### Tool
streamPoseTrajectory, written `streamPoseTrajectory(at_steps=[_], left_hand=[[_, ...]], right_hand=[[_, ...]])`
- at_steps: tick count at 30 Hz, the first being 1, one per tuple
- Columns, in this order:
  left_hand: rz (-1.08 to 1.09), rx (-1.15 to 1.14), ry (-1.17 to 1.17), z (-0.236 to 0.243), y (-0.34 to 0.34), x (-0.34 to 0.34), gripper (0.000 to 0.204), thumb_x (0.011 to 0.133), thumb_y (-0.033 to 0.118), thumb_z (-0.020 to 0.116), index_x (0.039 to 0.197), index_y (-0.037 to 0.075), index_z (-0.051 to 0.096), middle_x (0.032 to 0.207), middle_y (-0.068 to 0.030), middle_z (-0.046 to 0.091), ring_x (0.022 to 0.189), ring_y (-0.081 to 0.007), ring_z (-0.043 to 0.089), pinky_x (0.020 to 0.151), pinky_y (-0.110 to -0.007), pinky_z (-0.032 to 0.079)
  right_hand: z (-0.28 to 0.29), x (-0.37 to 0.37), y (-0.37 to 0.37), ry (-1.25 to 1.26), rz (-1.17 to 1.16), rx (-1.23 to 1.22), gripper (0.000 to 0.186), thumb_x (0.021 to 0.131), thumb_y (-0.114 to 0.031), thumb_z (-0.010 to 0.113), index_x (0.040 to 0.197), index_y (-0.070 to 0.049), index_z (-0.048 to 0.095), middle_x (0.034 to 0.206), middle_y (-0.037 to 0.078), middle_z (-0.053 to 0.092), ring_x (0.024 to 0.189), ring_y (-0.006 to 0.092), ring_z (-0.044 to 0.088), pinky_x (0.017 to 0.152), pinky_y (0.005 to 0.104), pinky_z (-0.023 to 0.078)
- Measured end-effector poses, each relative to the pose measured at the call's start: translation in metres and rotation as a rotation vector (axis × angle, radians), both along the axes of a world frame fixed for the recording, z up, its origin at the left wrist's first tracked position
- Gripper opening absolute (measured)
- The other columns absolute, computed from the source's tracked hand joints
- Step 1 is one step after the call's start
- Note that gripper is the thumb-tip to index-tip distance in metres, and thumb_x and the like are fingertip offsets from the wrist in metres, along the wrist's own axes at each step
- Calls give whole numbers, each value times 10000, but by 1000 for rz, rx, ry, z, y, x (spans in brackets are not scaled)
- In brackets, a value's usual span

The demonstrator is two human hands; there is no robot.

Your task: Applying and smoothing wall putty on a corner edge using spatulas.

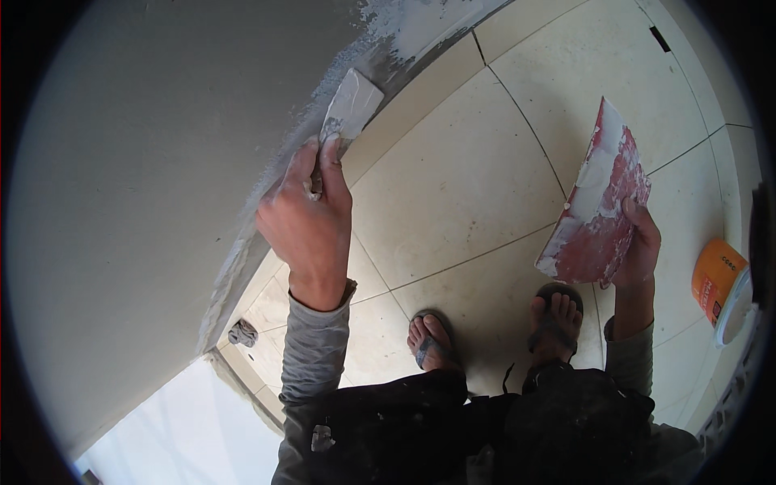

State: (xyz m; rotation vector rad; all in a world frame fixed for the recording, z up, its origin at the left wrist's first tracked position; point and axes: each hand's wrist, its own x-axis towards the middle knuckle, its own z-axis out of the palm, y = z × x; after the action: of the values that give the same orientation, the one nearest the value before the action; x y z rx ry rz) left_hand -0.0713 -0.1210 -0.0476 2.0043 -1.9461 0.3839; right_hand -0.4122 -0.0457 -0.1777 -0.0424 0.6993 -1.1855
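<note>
My left hand (309,226) grips a putty knife (352,107), its fingers closed around the handle and pressed near the blade. White paste coats the blade, which lies against the lower edge of the grey wall (162,178). Around the knife, a rough band of wet-looking filler runs along that edge, with a thicker white patch (420,28) farther up. Over the floor at the right, my right hand (640,242) holds a red, slightly curved board (602,230) by its near side, thumb on top. White paste is smeared over its face, thickest along the left edge.
Pale floor tiles (453,194) meet a tiled skirting below the wall. An orange bucket with a white lid (715,283) is at the far right. A crumpled grey rag (242,332) lies by the wall's near corner. My sandalled feet (432,339) stand below my hands.
</note>
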Motion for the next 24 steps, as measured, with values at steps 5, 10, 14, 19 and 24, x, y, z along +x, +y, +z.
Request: streamPoseTrajectory(at_steps=[5,10,14,19,24], left_hand=[[37,58,-26,7,-15,-17,221,877,187,754,953,-20,762,662,-177,679,564,-216,674,576,-289,502],[22,1,86,-4,0,6,254,883,235,754,950,-10,761,659,-175,676,543,-247,652,569,-289,493],[29,63,-2,2,-13,-15,212,895,258,712,931,52,753,693,-153,689,579,-334,670,538,-379,502],[62,220,322,-16,32,7,229,955,221,671,911,-3,696,651,-120,676,528,-196,627,532,-306,496],[190,489,1121,-25,81,8,172,1042,177,545,983,19,511,843,-122,684,683,-119,648,576,-242,520]], right_hand=[[-2,-2,-2,-49,84,-29,482,958,-194,557,1361,57,470,1254,202,628,1129,321,648,1003,470,525],[-2,5,1,-11,20,-6,482,964,-189,545,1369,59,460,1271,206,619,1147,328,639,1007,476,523],[-4,1,-4,-67,89,-19,495,963,-188,552,1383,50,448,1296,207,604,1170,323,627,1012,476,519],[-5,14,-3,-58,39,-28,484,984,-209,524,1401,20,436,1298,180,615,1162,325,631,1022,498,507],[-4,12,-7,-76,66,-43,467,982,-182,527,1393,24,441,1305,175,608,1173,317,626,1022,489,511]])
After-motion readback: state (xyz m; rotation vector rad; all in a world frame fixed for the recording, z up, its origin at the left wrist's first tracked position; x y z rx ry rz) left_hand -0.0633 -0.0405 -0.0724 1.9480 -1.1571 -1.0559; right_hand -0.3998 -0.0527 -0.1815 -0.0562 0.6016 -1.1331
